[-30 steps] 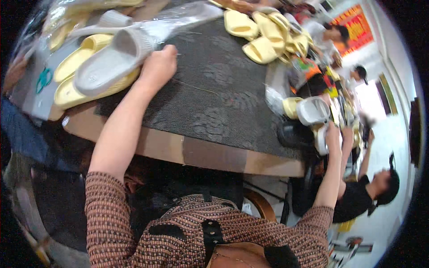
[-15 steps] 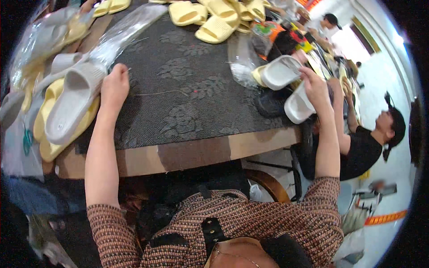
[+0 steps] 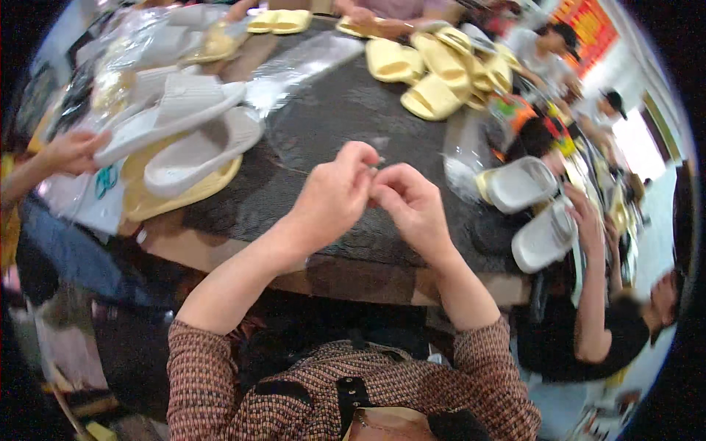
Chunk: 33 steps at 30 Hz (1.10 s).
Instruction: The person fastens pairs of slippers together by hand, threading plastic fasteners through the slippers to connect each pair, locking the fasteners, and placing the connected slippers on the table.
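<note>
Both hands meet over the dark patterned mat at the table's middle, pinching something tiny.

Left hand [image 3: 334,198] and right hand [image 3: 412,206] touch fingertip to fingertip; fingers [image 3: 368,158] curled nearly closed on a small pale item [image 3: 379,160], too small to identify. Dark mat [image 3: 323,132] covers the table [image 3: 353,275]. Clear plastic bag [image 3: 309,70] lies flat beyond the hands, glossy. Grey-white slippers [image 3: 191,128] stacked on a yellow pair, far left, beside crinkled clear packaging [image 3: 110,81]. Yellow slippers [image 3: 434,70] piled at the far side. Red sign [image 3: 588,29] with yellow marks on the wall, upper right. Another person's hand [image 3: 588,220] holds a white slipper [image 3: 544,235] at right.
</note>
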Each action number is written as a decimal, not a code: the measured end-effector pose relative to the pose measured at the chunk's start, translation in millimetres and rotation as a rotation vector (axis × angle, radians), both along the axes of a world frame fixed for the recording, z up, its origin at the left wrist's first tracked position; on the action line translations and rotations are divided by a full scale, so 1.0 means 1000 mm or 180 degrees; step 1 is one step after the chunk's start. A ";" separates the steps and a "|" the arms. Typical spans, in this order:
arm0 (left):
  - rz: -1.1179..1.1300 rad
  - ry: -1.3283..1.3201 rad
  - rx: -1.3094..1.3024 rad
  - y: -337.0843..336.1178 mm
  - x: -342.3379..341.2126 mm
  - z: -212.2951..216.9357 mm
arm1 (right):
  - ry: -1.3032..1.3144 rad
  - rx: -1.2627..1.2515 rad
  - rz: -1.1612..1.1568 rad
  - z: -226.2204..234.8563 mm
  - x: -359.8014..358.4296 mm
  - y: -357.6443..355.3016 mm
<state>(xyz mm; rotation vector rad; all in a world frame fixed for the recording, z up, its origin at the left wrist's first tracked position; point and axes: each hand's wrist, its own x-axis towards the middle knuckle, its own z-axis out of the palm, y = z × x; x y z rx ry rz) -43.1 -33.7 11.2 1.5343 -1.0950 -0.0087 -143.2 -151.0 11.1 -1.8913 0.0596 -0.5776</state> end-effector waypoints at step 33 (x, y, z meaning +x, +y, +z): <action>0.2479 -0.2862 0.2394 0.152 0.182 -0.018 | -0.0060 0.3665 0.0522 -0.030 0.009 -0.051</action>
